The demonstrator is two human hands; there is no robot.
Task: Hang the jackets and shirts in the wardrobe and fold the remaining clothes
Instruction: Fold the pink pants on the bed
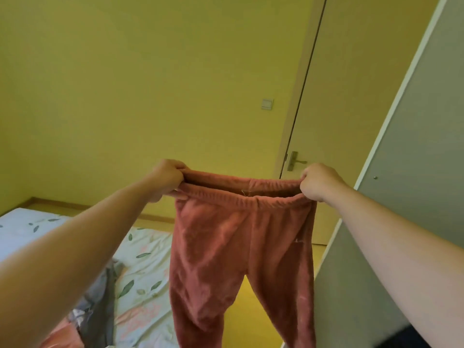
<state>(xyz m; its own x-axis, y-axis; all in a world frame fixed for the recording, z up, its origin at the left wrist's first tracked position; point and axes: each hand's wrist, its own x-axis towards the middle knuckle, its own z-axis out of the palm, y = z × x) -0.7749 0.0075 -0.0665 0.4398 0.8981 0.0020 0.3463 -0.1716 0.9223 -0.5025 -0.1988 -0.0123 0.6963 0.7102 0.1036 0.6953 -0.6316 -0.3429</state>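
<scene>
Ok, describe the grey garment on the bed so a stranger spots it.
Start at the bed with the leaf-print sheet, lower left. Near the picture's bottom edge a crumpled garment lies on it. It is the only grey cloth; the trousers held up beside it are fuzzy pink.

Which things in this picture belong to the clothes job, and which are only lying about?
Job: reddish fleece trousers, gripped at the waistband by left hand and right hand; grey garment on the leaf-print sheet; grey wardrobe door.
Lying about: light switch; room door; door handle.
</scene>
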